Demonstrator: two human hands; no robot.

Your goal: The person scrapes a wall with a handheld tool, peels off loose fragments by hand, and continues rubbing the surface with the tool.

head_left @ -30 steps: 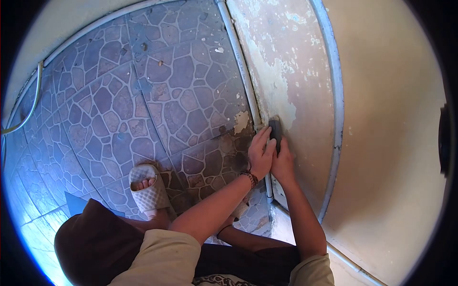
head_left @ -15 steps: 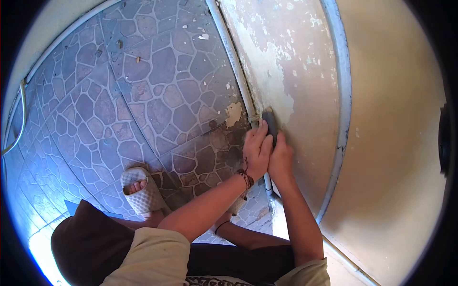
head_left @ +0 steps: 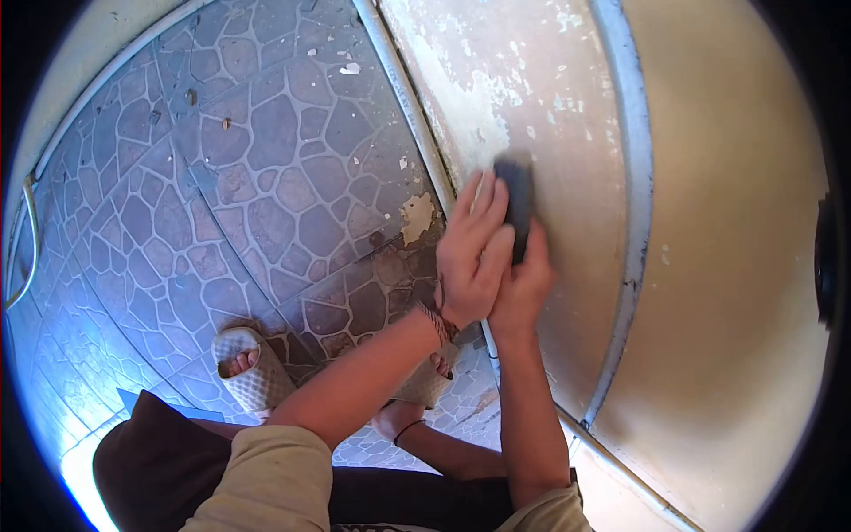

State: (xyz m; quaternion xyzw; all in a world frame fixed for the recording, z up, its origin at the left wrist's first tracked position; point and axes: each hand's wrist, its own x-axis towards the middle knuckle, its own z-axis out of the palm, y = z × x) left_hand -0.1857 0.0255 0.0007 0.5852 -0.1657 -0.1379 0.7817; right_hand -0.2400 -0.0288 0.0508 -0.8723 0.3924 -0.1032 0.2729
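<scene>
A dark grey oblong block (head_left: 515,197), slightly blurred, is pressed against the lower part of a wall (head_left: 576,239) with peeling paint. My right hand (head_left: 525,288) grips its near end, with the thumb along the right side. From the left, my left hand (head_left: 472,248) lies partly over the right one, its fingers together against the block's left side. A braided bracelet (head_left: 439,324) circles the left wrist. The block's underside is hidden.
A pale pipe (head_left: 408,106) runs along the wall's foot. Paint chips (head_left: 350,68) and a larger flaked patch (head_left: 417,217) lie on the stone-pattern floor (head_left: 257,177). My slippered feet (head_left: 253,368) are at lower left. A raised grey strip (head_left: 634,204) crosses the wall.
Both hands and the block have moved up the wall, away from the pipe. The view has shifted slightly, so the floor appears further left.
</scene>
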